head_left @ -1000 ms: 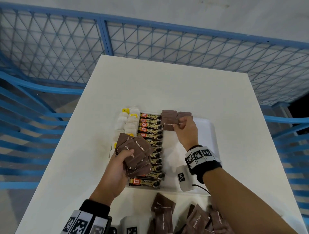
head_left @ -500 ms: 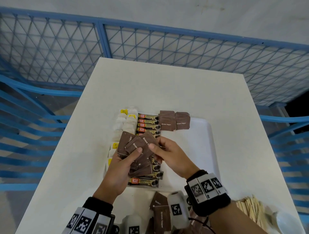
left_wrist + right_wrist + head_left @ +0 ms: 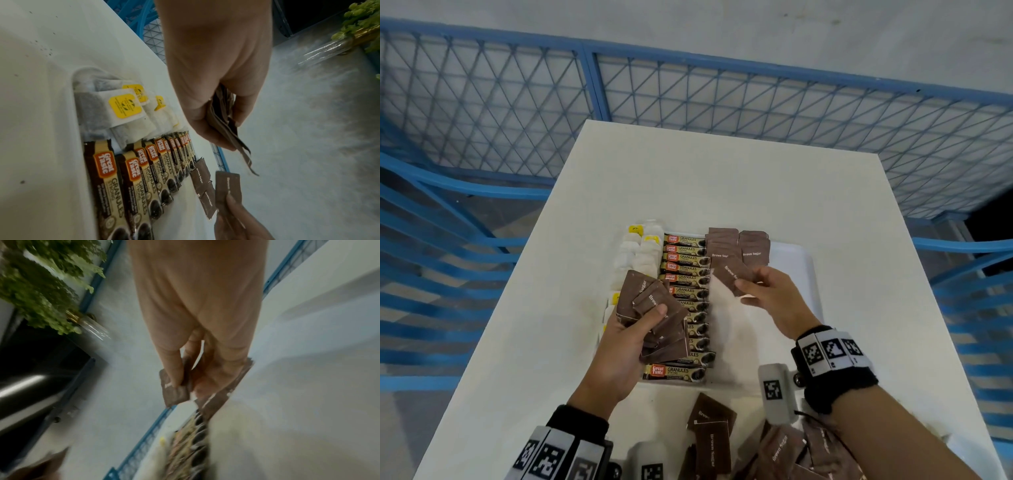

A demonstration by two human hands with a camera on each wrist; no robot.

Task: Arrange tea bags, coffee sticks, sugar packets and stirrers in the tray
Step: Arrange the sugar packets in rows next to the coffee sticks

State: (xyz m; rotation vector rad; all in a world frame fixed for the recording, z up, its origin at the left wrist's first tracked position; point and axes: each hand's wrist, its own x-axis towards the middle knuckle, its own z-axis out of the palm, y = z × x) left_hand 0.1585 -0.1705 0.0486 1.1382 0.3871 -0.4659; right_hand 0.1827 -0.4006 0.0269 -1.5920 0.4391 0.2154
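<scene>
A white tray (image 3: 796, 270) on the table holds tea bags (image 3: 640, 255) at its left, a column of coffee sticks (image 3: 685, 274) beside them, and two stacks of brown sugar packets (image 3: 755, 251) at the far end. My left hand (image 3: 633, 329) grips a fanned bunch of brown sugar packets (image 3: 650, 305) above the coffee sticks. My right hand (image 3: 763, 294) pinches one brown sugar packet (image 3: 732, 274) just below the far stacks. In the left wrist view the bunch (image 3: 228, 129) hangs from my fingers over the coffee sticks (image 3: 144, 170) and tea bags (image 3: 115, 113).
Loose brown sugar packets (image 3: 714, 442) lie on the table's near edge, in front of the tray. The white table (image 3: 722, 178) is fenced by blue mesh railing (image 3: 688, 92). The right part of the tray floor is bare.
My right hand took one packet from the bunch in my left hand and carried it up and right toward the far sugar stacks. The left hand stayed almost still.
</scene>
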